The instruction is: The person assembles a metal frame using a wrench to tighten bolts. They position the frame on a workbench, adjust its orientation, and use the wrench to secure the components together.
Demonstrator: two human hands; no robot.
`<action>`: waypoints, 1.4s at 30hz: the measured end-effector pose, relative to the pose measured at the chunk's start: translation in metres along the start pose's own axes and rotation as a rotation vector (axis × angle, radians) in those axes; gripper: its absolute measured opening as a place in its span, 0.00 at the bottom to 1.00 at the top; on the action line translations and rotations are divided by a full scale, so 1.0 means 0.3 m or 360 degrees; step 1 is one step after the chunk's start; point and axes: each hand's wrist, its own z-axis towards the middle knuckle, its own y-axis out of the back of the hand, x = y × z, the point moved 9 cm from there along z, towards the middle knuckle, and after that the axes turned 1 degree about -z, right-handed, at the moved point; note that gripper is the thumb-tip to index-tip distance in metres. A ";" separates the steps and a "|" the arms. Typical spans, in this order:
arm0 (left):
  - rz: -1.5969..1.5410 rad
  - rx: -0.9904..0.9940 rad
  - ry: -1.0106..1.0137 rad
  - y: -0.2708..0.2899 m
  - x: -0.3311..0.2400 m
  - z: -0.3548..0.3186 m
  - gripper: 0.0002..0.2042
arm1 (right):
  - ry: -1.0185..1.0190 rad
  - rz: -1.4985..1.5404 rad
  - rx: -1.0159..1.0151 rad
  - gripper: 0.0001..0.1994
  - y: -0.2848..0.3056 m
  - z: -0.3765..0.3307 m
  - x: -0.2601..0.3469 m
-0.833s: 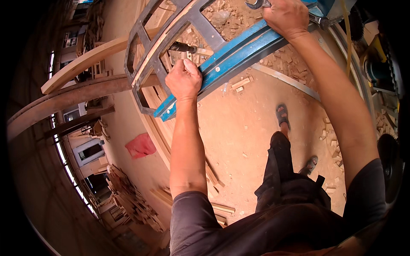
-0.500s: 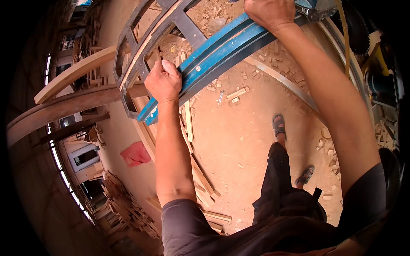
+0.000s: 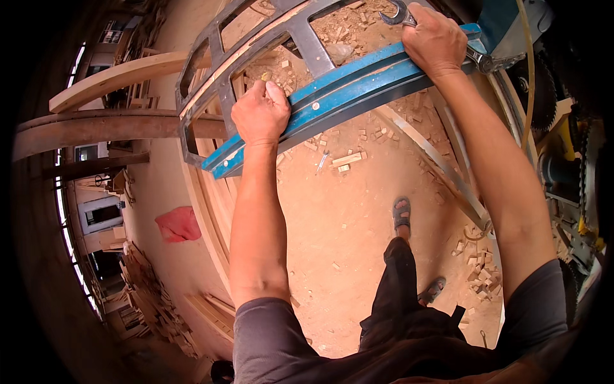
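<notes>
A long blue metal rail [image 3: 361, 88] slants across the upper middle, fixed along a dark ladder-like metal frame [image 3: 313, 51]. My left hand [image 3: 261, 116] is closed on the rail near its left end, thumb on top. At the rail's right end, my right hand [image 3: 435, 41] is wrapped round a steel wrench [image 3: 400, 13]. The wrench's open jaw sticks out beyond my fist on the left, and its other end shows below right of it. My palm hides the wrench's shank and part of the rail.
Toothed circular saw blades [image 3: 543, 93] stand at the right among machine parts. A curved timber piece [image 3: 121, 78] lies over a brown beam [image 3: 96, 136] on the left. Wood offcuts [image 3: 348, 160] litter the floor, with a red cloth or sheet [image 3: 178, 224] farther left.
The view has shifted, so the rail's right end and the wrench now show more fully. Both hands keep their hold, and the rail appears slightly flatter in the picture.
</notes>
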 end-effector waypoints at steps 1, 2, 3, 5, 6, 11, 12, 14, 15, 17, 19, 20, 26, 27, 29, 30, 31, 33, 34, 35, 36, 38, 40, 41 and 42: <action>-0.0003 0.0007 0.0008 0.000 0.007 0.000 0.15 | -0.0056 -0.0055 0.0082 0.07 -0.010 -0.005 -0.003; -0.0003 0.0016 0.0021 0.001 0.017 -0.006 0.16 | -0.0039 -0.0048 0.0054 0.07 -0.003 -0.007 0.009; -0.0004 0.0026 0.0033 0.004 0.027 -0.010 0.17 | -0.0022 -0.0041 0.0025 0.07 0.001 -0.011 0.016; -0.0023 0.0019 0.0062 0.015 0.040 -0.019 0.17 | -0.0040 -0.0038 0.0048 0.06 0.006 -0.019 0.033; -0.0037 0.0018 0.0076 0.020 0.042 -0.025 0.17 | -0.0046 -0.0041 0.0037 0.06 0.007 -0.021 0.038; 0.0067 0.0104 0.0158 0.049 0.075 -0.043 0.16 | -0.0086 -0.0076 0.0091 0.06 0.013 -0.030 0.080; 0.0077 0.0154 0.0184 0.049 0.086 -0.050 0.17 | -0.0104 -0.0090 0.0134 0.06 0.014 -0.035 0.090; 0.0073 0.0263 0.0227 0.053 0.100 -0.066 0.19 | -0.0138 -0.0122 0.0216 0.07 0.023 -0.052 0.105; 0.0057 0.0322 0.0241 0.056 0.100 -0.075 0.20 | -0.0153 -0.0081 0.0260 0.07 0.032 -0.056 0.110; 0.0016 0.0378 0.0253 0.056 0.083 -0.084 0.22 | -0.0217 -0.0001 0.0447 0.06 0.046 -0.051 0.094; 0.0063 0.0474 0.0285 0.068 0.096 -0.118 0.21 | -0.0244 0.0105 0.0608 0.07 0.056 -0.067 0.071; 0.0020 0.0495 0.0275 0.044 0.072 -0.100 0.21 | -0.0178 0.0078 0.0492 0.07 0.054 -0.059 0.063; -0.0030 0.0349 0.0276 0.119 0.039 -0.237 0.20 | -0.0146 0.0004 0.0578 0.09 0.130 -0.151 0.094; -0.0023 0.0330 0.0272 0.139 0.029 -0.259 0.20 | -0.0104 0.0016 0.0544 0.09 0.160 -0.171 0.102; -0.0050 0.0338 0.0282 0.185 0.012 -0.309 0.19 | -0.0105 -0.0041 0.0576 0.08 0.215 -0.212 0.111; -0.0051 0.0343 0.0287 0.215 0.004 -0.333 0.19 | -0.0107 -0.0058 0.0593 0.08 0.248 -0.231 0.115; -0.0059 0.0300 0.0264 0.242 -0.001 -0.356 0.19 | -0.0082 -0.0071 0.0565 0.08 0.275 -0.248 0.121; -0.0073 0.0352 0.0294 0.277 -0.013 -0.417 0.20 | -0.0078 -0.0056 0.0530 0.08 0.339 -0.295 0.123; -0.0062 0.0369 0.0291 0.294 -0.023 -0.442 0.20 | -0.0069 -0.0059 0.0527 0.08 0.365 -0.314 0.121; -0.0073 0.0383 0.0274 0.298 -0.040 -0.464 0.21 | -0.0079 -0.0097 0.0540 0.07 0.390 -0.336 0.105; -0.0078 0.0391 0.0264 0.308 -0.048 -0.471 0.21 | -0.0082 -0.0126 0.0552 0.07 0.406 -0.340 0.107; -0.0043 0.0410 0.0291 0.331 -0.049 -0.471 0.21 | -0.0055 -0.0101 0.0477 0.07 0.439 -0.340 0.123; -0.0007 0.0367 0.0258 0.360 -0.047 -0.461 0.18 | -0.0036 -0.0144 0.0428 0.06 0.445 -0.328 0.145; -0.0023 0.0350 0.0228 0.358 -0.054 -0.462 0.17 | -0.0016 -0.0153 0.0368 0.05 0.449 -0.332 0.137; -0.0040 0.0335 0.0195 0.360 -0.060 -0.460 0.16 | 0.0001 -0.0162 0.0307 0.04 0.448 -0.337 0.127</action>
